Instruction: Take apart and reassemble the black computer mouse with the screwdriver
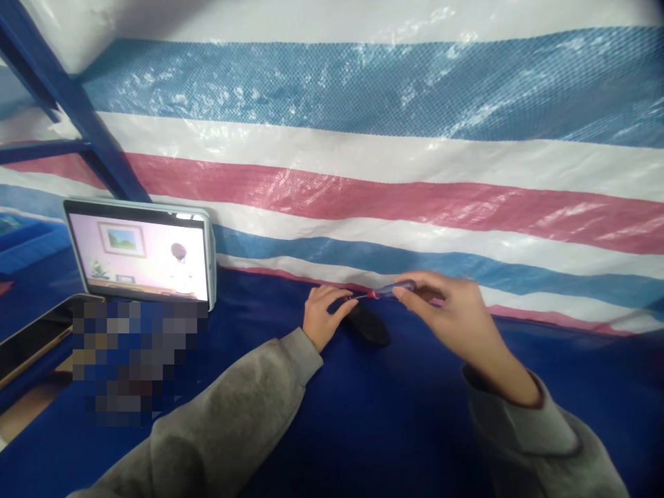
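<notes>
My right hand [446, 308] grips a screwdriver [394, 289] by its purplish see-through handle, with the thumb and fingers closed on it. The shaft, red at its base, points left toward my left hand [326, 312]. The left thumb and fingertips come together around the screwdriver's tip. Something small and dark shows between them, too hidden to name. Just below these fingers a black rounded object [369, 325], shaped like a computer mouse, rests on the blue table surface [394, 415]. Its far end is partly covered by my left hand.
A tablet [140, 252] with a picture playing stands propped up on the left. Beside it lies a phone [41, 339]. A blurred-out patch covers the area below the tablet. Striped plastic sheeting [363, 187] hangs behind the table, and a blue metal frame [98, 138] rises at the left.
</notes>
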Demonstrator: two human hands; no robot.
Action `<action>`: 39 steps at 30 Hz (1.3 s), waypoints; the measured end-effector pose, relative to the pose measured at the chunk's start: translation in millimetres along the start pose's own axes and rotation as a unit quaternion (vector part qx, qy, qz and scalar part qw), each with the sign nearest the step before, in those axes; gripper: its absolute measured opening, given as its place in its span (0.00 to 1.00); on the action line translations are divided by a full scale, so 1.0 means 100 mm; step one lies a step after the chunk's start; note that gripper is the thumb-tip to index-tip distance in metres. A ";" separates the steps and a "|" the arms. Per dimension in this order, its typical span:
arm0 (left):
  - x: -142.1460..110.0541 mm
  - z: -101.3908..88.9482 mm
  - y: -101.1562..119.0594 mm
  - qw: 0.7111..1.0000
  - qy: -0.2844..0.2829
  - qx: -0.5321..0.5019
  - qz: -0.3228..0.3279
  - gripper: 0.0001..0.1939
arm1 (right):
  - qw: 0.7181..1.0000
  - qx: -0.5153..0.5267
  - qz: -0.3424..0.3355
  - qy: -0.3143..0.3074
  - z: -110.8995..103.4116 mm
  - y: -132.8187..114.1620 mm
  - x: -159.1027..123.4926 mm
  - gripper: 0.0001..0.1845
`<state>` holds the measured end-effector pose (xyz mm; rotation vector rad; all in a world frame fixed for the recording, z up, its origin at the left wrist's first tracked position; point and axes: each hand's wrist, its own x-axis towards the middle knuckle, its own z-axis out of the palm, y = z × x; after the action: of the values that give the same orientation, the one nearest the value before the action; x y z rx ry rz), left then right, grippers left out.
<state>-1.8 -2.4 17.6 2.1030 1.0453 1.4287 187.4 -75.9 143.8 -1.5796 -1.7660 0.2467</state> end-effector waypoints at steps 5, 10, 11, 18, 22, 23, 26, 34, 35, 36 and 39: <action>0.00 0.02 -0.04 0.999 -0.007 -0.013 0.031 0.09 | 1.000 0.002 0.004 0.002 0.00 0.01 -0.01 0.10; 0.00 0.04 -0.08 0.999 0.010 -0.023 0.039 0.08 | 0.999 0.018 0.022 0.017 0.00 0.02 -0.01 0.10; 0.00 0.05 -0.08 0.999 0.010 -0.024 0.041 0.08 | 1.000 0.017 0.021 0.014 0.00 0.02 0.00 0.10; 0.00 0.04 -0.06 0.999 0.004 -0.023 0.048 0.10 | 1.000 0.013 0.013 -0.004 0.03 0.04 0.00 0.10; -0.02 0.04 -0.03 0.997 -0.014 -0.015 0.069 0.11 | 1.000 0.011 0.008 -0.017 0.02 0.01 -0.01 0.11; -0.02 0.04 -0.03 0.997 -0.021 -0.013 0.075 0.11 | 1.000 0.015 0.008 -0.017 0.03 -0.01 -0.01 0.11; -0.03 0.04 -0.03 0.996 -0.041 -0.013 0.083 0.12 | 0.999 0.037 0.008 -0.014 0.06 -0.04 -0.02 0.10; -0.01 -0.01 0.01 0.994 -0.100 -0.016 0.048 0.15 | 0.999 0.035 0.023 0.030 0.01 0.03 -0.02 0.12; -0.01 -0.02 0.01 0.991 -0.121 -0.013 0.049 0.20 | 0.998 0.033 0.029 0.038 -0.01 0.03 -0.02 0.11; -0.01 -0.03 0.01 0.989 -0.141 -0.009 0.053 0.26 | 0.998 0.031 0.036 0.047 -0.03 0.03 -0.01 0.11; -0.01 -0.01 0.00 0.979 -0.185 0.003 0.080 0.36 | 0.996 0.032 0.051 0.071 -0.07 0.02 0.00 0.11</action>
<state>-3.1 -3.3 17.2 2.3813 0.7486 1.0381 193.8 -77.4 147.7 -1.6037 -1.5578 0.2314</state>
